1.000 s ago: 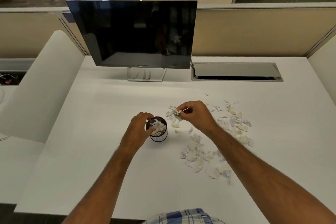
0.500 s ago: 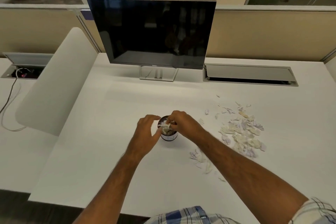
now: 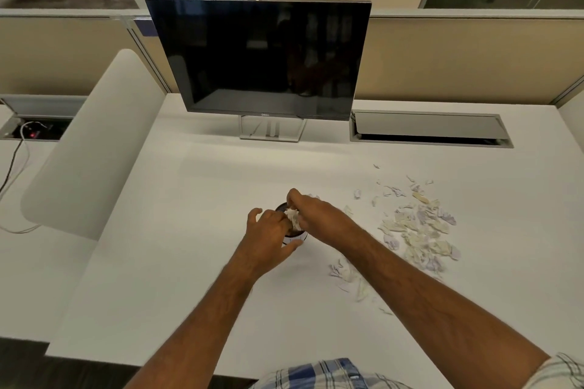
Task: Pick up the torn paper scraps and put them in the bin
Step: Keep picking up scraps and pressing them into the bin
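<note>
A small round bin (image 3: pixel 296 237), dark at the rim and white lower down, stands mid-desk, stuffed with white paper. My left hand (image 3: pixel 268 230) grips its left side, thumb curled round the front. My right hand (image 3: pixel 319 215) is over the bin's mouth and pinches a bunch of paper scraps (image 3: pixel 292 217) at the top of the heap inside. A large spread of torn scraps (image 3: pixel 420 230) lies on the desk to the right. A smaller cluster of scraps (image 3: pixel 349 276) sits just under my right forearm, partly hidden by it.
A dark monitor (image 3: pixel 268 57) on a stand rises behind the bin. A metal cable hatch (image 3: pixel 429 129) is set into the white desk (image 3: pixel 158 262) at the back right. A white curved divider panel (image 3: pixel 88 148) borders the left side, with cables beyond it.
My right hand carried scraps from the desk leftward to the bin's mouth. My left hand stayed on the bin. The camera view shifted, so everything sits further right.
</note>
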